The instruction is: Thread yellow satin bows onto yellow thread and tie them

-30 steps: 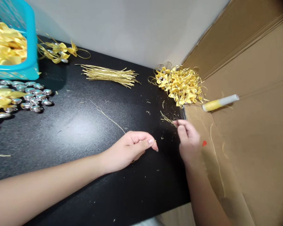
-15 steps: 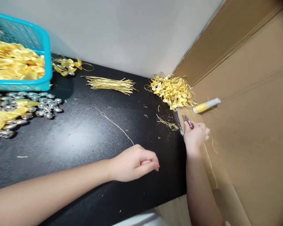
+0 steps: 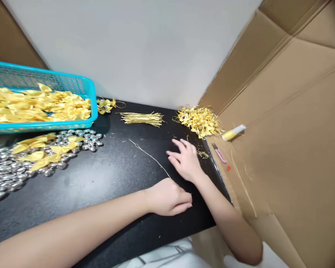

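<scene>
Your left hand [image 3: 170, 197] is low over the black table [image 3: 114, 223], fingers curled shut; I can't tell what they pinch. The thin string [image 3: 153, 158] lies from its back, slanting away and left. Your left hand is nearer it. Your right hand [image 3: 185, 163], just right of the string, has spread fingers. Farther off are pink snips [image 3: 220, 154] and gold sticks [image 3: 142, 118]. I can't read any words.

You've got bright light w/ white glare on the black tabletop [image 3: 111, 208], soft shadows, dark R corner, slight blur.
</scene>
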A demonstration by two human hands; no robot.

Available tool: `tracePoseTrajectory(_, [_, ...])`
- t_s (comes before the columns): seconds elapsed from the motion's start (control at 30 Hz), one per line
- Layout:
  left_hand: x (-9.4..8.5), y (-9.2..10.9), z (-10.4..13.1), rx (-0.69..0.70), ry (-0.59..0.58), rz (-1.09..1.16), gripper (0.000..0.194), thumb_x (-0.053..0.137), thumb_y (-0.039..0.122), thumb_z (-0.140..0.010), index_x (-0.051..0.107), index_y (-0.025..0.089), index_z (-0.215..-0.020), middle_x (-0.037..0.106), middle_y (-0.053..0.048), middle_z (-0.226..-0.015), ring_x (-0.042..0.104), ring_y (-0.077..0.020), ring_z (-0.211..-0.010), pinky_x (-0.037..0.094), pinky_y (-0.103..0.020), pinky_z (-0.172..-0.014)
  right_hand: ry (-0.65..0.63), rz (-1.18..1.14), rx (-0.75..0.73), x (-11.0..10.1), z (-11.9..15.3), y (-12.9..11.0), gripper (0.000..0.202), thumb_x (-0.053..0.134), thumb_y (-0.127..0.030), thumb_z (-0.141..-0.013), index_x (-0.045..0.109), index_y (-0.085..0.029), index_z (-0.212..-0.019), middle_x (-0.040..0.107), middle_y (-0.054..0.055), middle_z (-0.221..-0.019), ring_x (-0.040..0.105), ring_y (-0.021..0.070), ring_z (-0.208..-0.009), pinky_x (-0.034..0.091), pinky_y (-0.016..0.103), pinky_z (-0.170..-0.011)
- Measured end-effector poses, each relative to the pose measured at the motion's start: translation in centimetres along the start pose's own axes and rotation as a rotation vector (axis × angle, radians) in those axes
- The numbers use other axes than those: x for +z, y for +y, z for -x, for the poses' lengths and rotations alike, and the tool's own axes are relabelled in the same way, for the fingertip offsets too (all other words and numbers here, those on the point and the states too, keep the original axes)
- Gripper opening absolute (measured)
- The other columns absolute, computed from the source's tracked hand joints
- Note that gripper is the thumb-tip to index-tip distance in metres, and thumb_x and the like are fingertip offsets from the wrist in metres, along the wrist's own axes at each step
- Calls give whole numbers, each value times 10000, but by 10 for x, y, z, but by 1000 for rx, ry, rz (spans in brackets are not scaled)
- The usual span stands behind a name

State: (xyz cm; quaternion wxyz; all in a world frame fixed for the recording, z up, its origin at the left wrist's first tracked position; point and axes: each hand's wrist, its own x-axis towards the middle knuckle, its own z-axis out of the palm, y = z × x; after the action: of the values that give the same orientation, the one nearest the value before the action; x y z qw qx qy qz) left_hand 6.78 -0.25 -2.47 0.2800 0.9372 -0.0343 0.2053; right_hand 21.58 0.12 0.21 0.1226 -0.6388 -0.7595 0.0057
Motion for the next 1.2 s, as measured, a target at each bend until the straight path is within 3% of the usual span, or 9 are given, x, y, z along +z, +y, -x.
tracePoseTrajectory(0.13, [-25, 8, -6, -84, 114, 127, 252, 421, 242, -945, 643, 169, -849, 694, -40, -692, 596, -126, -584, 408, -216, -568, 221, 79, 312, -17, 7, 24, 253, 568, -322, -889, 748, -153, -946, 635, 174, -1185, 482, 346, -1177, 299, 579, -1020])
tracePoseTrajectory(0.23, [-66, 20, -20, -203, 302, 226, 269, 435, 249, -946, 656, 143, -835, 649, -22, -655, 515, -92, -523, 385, -198, -550, 297, -41, 333, -32, 17, 34, 203, 573, -253, -863, 726, -193, -745, 681, 62, -771, 600, 232, -860, 356, 517, -1000])
tracePoseTrajectory(0.53, [-176, 55, -122, -192, 618, 469, 254, 511, 253, -908, 653, 124, -742, 492, 35, -580, 478, -52, -546, 283, -170, -506, 192, -655, 57, -27, 12, -3, 683, 766, -368, -722, 514, -213, -1338, 535, 115, -1364, 471, 236, -1292, 358, 421, -1111])
tracePoseTrajectory(0.67, [-192, 74, -155, -220, 635, 531, 272, 446, 191, -922, 650, 87, -775, 348, 84, -501, 388, 7, -464, 201, -151, -513, 132, -857, 2, -33, 2, -28, 707, 746, -478, -737, 484, -244, -1351, 499, 85, -1406, 421, 208, -1337, 323, 382, -1136])
tracePoseTrajectory(0.8, [-210, 87, -172, -194, 631, 536, 361, 363, 142, -893, 639, -40, -1040, 189, 106, -572, 248, 95, -471, 130, -197, -602, -176, -1110, -116, -46, 11, -22, 396, 468, -538, -928, 645, -189, -867, 653, 14, -818, 628, 132, -813, 490, 312, -882])
tracePoseTrajectory(0.93, [-228, 76, -187, -274, 713, 519, 1019, -333, 167, -593, 353, -178, -1262, 207, -45, -892, 318, 158, -601, 83, -237, -486, -328, -1478, 88, -50, 46, 3, 512, 474, -676, -861, 500, -189, -703, 260, -116, -472, 260, 61, -391, 414, 240, -484])
tracePoseTrajectory(1.0, [-230, 66, -192, -342, 769, 596, 888, -254, 157, -718, 393, -146, -1245, 197, -26, -859, 287, 164, -551, 79, -304, -573, -268, -1456, 148, -53, 68, 18, 558, 464, -720, -837, 450, -193, -652, 250, -104, -499, 254, 61, -417, 356, 229, -461])
tracePoseTrajectory(1.1, [-221, 54, -198, -402, 782, 720, 245, 346, 175, -933, 561, 64, -973, 129, 68, -621, 151, 31, -431, 76, -188, -536, -147, -1301, 187, -60, 100, 39, 561, 409, -684, -888, 414, -189, -625, 356, -51, -575, 339, 82, -509, 324, 240, -520])
tracePoseTrajectory(1.2, [-202, 49, -205, -423, 697, 762, 247, 348, 131, -977, 492, 162, -779, 113, 70, -528, 110, -46, -431, 60, -261, -486, -58, -971, 156, -72, 128, 58, 515, 307, -572, -977, 414, -185, -654, 424, -10, -659, 391, 118, -637, 344, 277, -645])
